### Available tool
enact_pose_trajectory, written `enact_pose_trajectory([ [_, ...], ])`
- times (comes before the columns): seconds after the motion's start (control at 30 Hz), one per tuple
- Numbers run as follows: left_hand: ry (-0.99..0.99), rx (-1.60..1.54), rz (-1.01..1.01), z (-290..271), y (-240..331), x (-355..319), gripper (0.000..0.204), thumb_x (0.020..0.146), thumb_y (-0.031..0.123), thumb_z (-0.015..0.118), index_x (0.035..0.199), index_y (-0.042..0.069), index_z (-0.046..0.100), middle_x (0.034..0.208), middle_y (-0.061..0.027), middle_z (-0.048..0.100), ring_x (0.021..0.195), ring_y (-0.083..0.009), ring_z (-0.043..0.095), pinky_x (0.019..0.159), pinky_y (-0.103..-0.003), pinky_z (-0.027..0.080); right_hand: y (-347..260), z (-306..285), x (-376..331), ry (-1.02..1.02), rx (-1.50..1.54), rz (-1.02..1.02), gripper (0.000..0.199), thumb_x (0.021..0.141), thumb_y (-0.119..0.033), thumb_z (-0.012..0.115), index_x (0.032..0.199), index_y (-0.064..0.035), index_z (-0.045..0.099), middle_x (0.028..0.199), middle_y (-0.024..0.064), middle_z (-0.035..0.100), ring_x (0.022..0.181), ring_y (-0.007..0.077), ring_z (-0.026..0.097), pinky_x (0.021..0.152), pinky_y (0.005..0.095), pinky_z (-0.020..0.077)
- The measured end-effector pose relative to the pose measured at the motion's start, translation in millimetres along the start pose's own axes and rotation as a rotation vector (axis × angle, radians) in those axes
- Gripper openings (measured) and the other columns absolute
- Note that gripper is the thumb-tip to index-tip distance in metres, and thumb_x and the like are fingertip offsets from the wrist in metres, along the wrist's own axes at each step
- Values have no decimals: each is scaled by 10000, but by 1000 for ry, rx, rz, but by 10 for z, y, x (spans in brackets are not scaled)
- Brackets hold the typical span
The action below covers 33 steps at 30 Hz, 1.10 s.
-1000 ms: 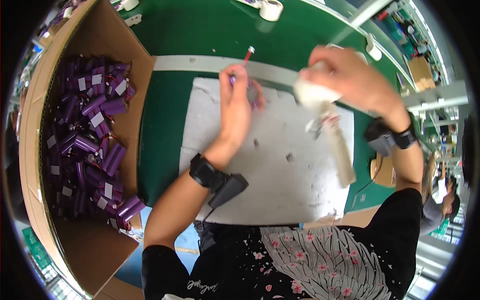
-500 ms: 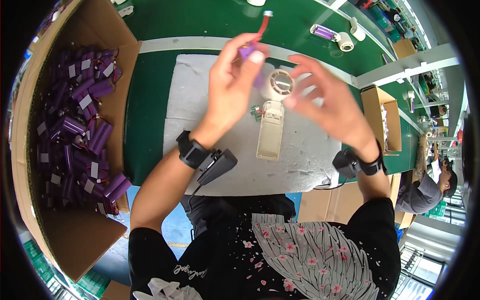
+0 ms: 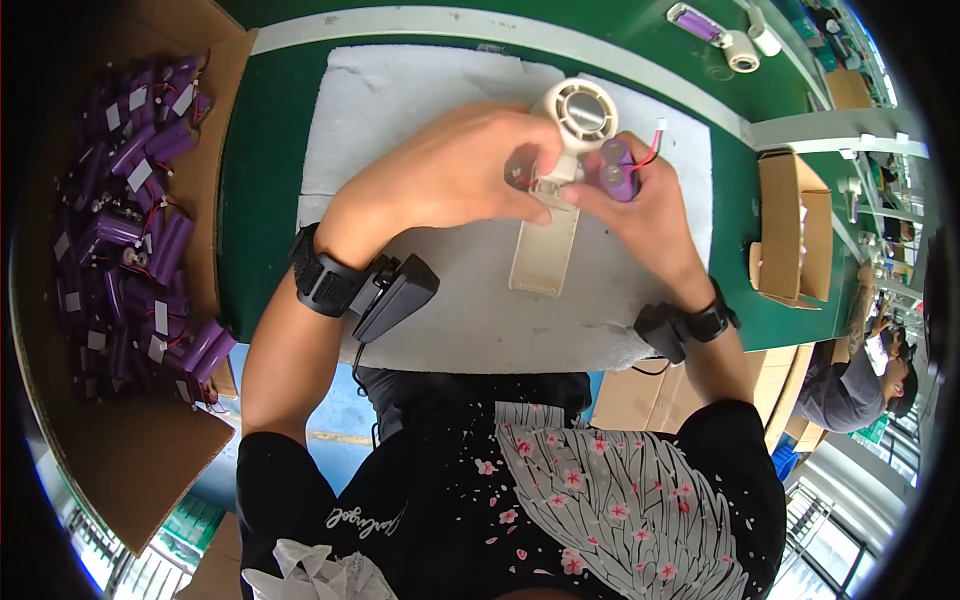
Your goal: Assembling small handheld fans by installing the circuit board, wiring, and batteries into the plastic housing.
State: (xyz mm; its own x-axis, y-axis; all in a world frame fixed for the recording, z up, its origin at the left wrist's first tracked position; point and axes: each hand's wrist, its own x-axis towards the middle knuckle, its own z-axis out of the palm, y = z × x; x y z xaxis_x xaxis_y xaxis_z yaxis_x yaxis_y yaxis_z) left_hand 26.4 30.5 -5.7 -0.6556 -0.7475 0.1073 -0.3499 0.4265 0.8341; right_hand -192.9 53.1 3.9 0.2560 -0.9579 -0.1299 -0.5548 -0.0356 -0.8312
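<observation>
On the pale mat lies a cream handheld fan [image 3: 541,255], its round head away from me and its long handle shell open toward me. My left hand [image 3: 480,165] curls round the fan's neck from the left, thumb and fingers closed on it. That hand hides the left side of the neck. In my right hand [image 3: 645,205] is a purple battery pack [image 3: 617,172] of two cells, with a red lead ending in a white plug [image 3: 660,125]. The right fingertips also reach the top of the handle.
A cardboard box [image 3: 232,140] of purple battery packs [image 3: 175,245] stands at my left. On the green bench [image 3: 270,190] at the far right lies another opened fan [image 3: 740,50] with a purple battery. A smaller carton [image 3: 790,225] stands at right; a person [image 3: 850,385] sits beyond it.
The battery pack has passed from my left hand to my right. My left hand has come down onto the fan's neck, and my right hand has closed in beside it.
</observation>
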Motion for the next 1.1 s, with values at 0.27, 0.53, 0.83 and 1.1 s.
enact_pose_trajectory([
  [0.27, 99, -179, -102, 163, -16, 45, 256, 735, 67, 760, 861, 33, 540, 800, -54, 613, 742, -200, 572, 675, -310, 448, 214, 22, 32, 212, 47, -320, 292, 728, 27, 763, 803, -51, 491, 894, 36, 600, 789, 110, 523, 687, 232, 438],
  [0.53, 27, -285, -66, 159, -88, 15, 312, 749, -37, 734, 967, 66, 537, 844, 47, 581, 786, -54, 529, 692, -222, 411, 165, 116, 39, 123, -144, -725, 314, 655, 110, 730, 784, -50, 493, 931, 92, 649, 813, 216, 567, 686, 282, 467],
  [0.83, 37, -381, -71, 138, -36, -12, 334, 739, -32, 729, 1008, 83, 567, 856, 36, 604, 792, -50, 550, 692, -209, 414, 163, 154, 31, 133, -120, -618, 321, 564, 49, 758, 791, -52, 555, 825, 41, 652, 747, 233, 587, 659, 298, 482],
  [1.1, -26, -404, -170, 70, -21, -7, 322, 753, -26, 717, 1050, 54, 620, 870, 22, 617, 792, -57, 559, 692, -216, 431, 185, 122, -21, 121, -176, -520, 276, 696, 74, 743, 781, -34, 503, 843, 92, 645, 766, 184, 588, 680, 276, 472],
])
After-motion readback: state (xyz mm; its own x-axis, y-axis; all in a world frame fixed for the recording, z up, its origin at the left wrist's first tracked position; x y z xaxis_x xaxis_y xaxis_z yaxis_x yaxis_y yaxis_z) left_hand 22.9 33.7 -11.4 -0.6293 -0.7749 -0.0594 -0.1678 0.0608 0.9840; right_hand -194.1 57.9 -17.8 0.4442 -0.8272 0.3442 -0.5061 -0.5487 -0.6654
